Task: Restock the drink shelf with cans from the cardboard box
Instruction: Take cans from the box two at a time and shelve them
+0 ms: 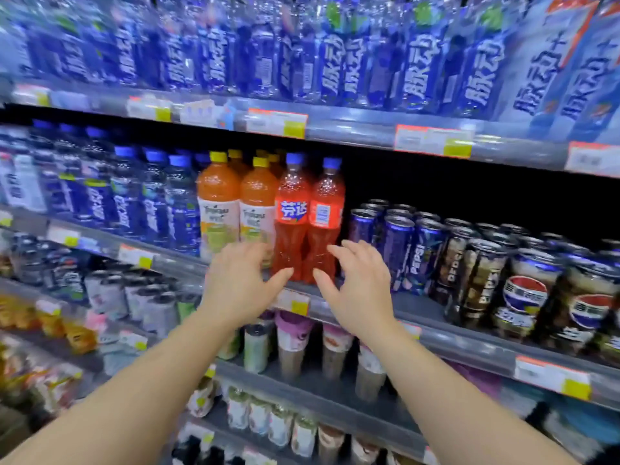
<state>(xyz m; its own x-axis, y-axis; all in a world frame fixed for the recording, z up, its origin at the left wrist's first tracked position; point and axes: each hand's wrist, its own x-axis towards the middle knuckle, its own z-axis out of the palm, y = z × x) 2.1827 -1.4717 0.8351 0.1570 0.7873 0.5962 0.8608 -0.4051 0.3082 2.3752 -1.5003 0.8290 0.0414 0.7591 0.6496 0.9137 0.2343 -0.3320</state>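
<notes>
One head-worn view – close to the drink shelf [369, 298], facing forward and slightly down, its front edge slanting across the frame.

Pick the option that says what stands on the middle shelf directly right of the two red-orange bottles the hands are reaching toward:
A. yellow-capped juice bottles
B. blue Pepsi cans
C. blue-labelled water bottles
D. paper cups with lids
B: the blue Pepsi cans stand just right of the two red-orange bottles, while the left hand and right hand hover open, holding nothing.
</notes>
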